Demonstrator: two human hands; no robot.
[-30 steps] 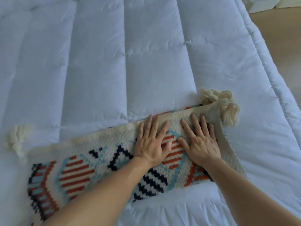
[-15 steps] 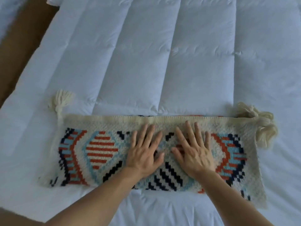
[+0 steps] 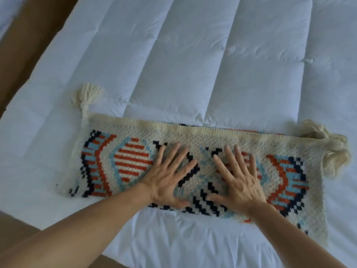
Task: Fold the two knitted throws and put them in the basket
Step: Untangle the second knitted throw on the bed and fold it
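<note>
A cream knitted throw with a red, light-blue and navy pattern lies folded into a long strip across the near part of the bed. One cream tassel sticks out at its far left corner, and a bunch of tassels at its right end. My left hand lies flat, fingers spread, on the middle of the strip. My right hand presses flat beside it, a little to the right. No second throw and no basket are in view.
The throw rests on a white quilted duvet that covers the bed. Brown floor shows beyond the bed's left edge and at the lower left corner.
The view has swung left, so the whole strip and the bed's left edge now show. Both hands have slid from the strip's right part to its middle, still flat, and have drawn slightly apart.
</note>
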